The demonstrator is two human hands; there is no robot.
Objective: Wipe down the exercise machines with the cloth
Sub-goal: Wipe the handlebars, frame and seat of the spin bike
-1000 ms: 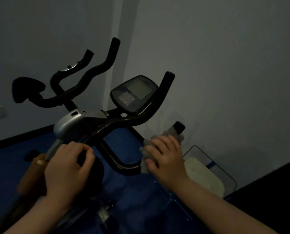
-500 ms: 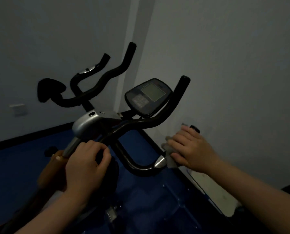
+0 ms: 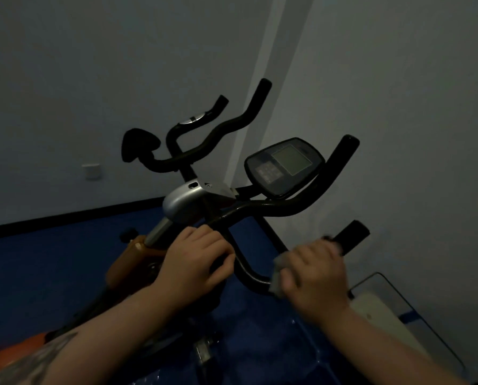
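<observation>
The right hand (image 3: 317,276) curls around the grey cloth (image 3: 279,275), pressing it onto the bike's (image 3: 185,202) near handlebar (image 3: 249,269) (motion-blurred). The left hand (image 3: 194,262) grips a dark part below the bar; what it holds is hidden. The room is dim, and the bike's lower frame is cut off.

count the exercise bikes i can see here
2. The near bike is under both hands, with the console on its handlebar. A second bike stands behind it by the wall, only its handlebars and seat showing. More may sit outside the frame.
</observation>
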